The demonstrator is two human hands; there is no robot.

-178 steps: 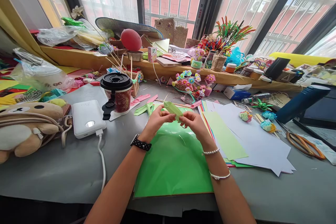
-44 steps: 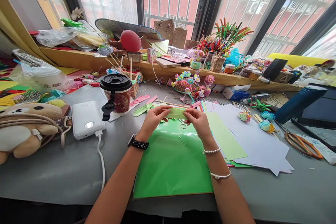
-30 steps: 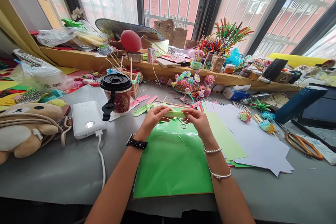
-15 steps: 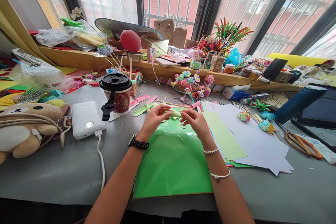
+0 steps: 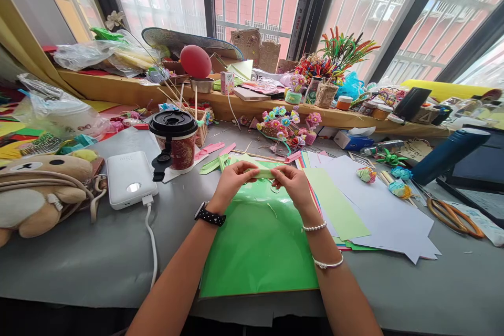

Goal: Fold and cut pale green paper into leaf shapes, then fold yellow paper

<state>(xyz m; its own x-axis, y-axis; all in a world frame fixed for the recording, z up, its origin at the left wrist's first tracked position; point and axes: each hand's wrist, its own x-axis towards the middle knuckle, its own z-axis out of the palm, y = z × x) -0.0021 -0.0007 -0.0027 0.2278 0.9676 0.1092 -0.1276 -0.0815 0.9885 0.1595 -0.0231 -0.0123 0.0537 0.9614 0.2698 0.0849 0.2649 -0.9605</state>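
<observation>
My left hand [image 5: 232, 181] and my right hand [image 5: 293, 184] pinch the two ends of a narrow, folded light green paper strip [image 5: 263, 172]. They hold it level just above the far edge of a glossy green sheet [image 5: 260, 241] lying on the grey table [image 5: 98, 257]. A black watch is on my left wrist; two bracelets circle my right wrist. Small scissors [image 5: 274, 185] lie on the green sheet under my right fingers.
A lidded coffee cup [image 5: 175, 139] and a white power bank [image 5: 126, 177] with cable stand left. A plush bear [image 5: 37, 189] lies far left. Stacked coloured and white paper [image 5: 378, 210] spreads right, with orange-handled scissors [image 5: 454, 215] beyond. Paper flowers [image 5: 285, 126] and craft clutter line the sill.
The folded paper was tilted up 5.9 s ago; it now lies level between my hands as a narrower strip. My fingers keep working along it with small shifts.
</observation>
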